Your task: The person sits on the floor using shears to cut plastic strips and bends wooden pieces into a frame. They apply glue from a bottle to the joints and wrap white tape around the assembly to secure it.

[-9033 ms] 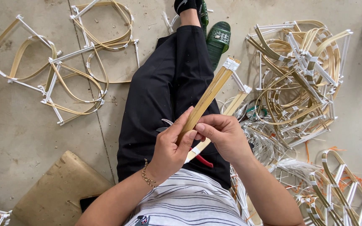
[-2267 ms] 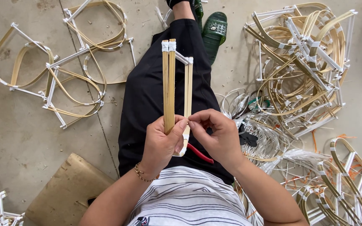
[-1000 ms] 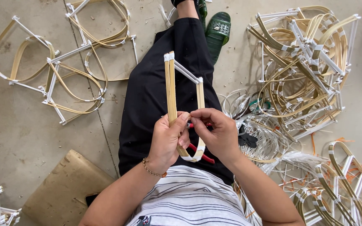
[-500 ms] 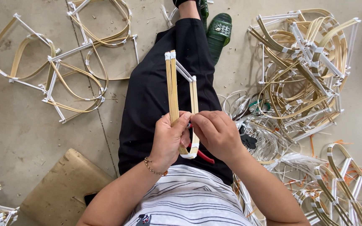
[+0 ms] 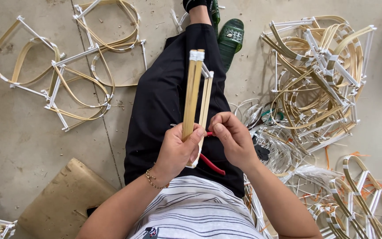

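Hands working a bamboo frame over the lap

The left hand point(image 5: 175, 150) is gripping the upright bamboo frame point(image 5: 193, 93) with fingers closed around it; the right hand point(image 5: 233, 139) is pinching beside it, above red-handled pliers point(image 5: 212, 164).

Bamboo strip bundle point(image 5: 194, 90) is held upright over the lap, gripped at its near end by left hand point(image 5: 177, 150); right hand point(image 5: 234, 139) is set just right of it, touching the bundle's near end. Pliers point(image 5: 211, 163) are laid on the lap, under both hands. Finished frames point(image 5: 67, 84) are spread on the floor point(image 5: 18, 137) far left. A larger frame pile point(image 5: 319, 75) is stacked far right, more frames point(image 5: 359, 199) near right. A board point(image 5: 63, 203) is placed near left. A sandal point(image 5: 231, 37) is set far, just right of the outstretched leg point(image 5: 169, 88).
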